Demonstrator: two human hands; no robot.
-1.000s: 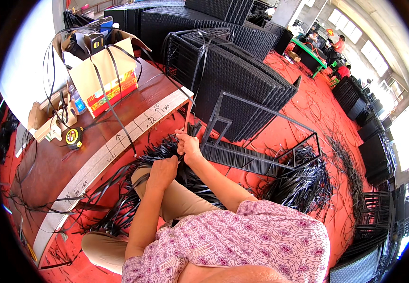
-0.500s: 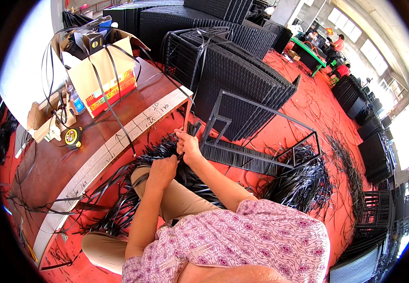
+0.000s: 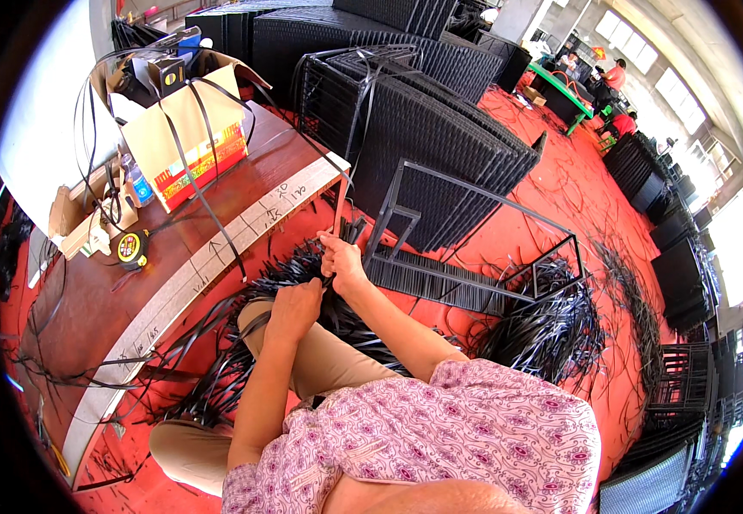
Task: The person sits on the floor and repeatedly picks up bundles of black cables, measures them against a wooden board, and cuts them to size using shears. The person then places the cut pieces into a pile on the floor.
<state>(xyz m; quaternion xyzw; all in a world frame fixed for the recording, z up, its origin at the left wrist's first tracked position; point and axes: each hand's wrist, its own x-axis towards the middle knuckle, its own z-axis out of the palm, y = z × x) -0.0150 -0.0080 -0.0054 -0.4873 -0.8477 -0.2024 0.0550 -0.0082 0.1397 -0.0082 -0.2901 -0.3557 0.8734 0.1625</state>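
Table edge [image 3: 193, 276] w/ handwritten nos. [image 3: 298, 191], L hand [image 3: 297, 308], R hand [image 3: 343, 260], fingers [image 3: 330, 246] curled tight on blk strips [image 3: 353, 230]

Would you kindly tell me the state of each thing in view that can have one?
Left hand: closed, its grip hidden.
Right hand: fingers curled around black strips.
Strip heap: loose, tangled.
Large cardboard box: open, filled.
Small cardboard box: open, things inside.
Tape measure: resting on the table; blade unclear.
Black frame: slatted low down, upper bars bare.
Black woven panels: stacked together.
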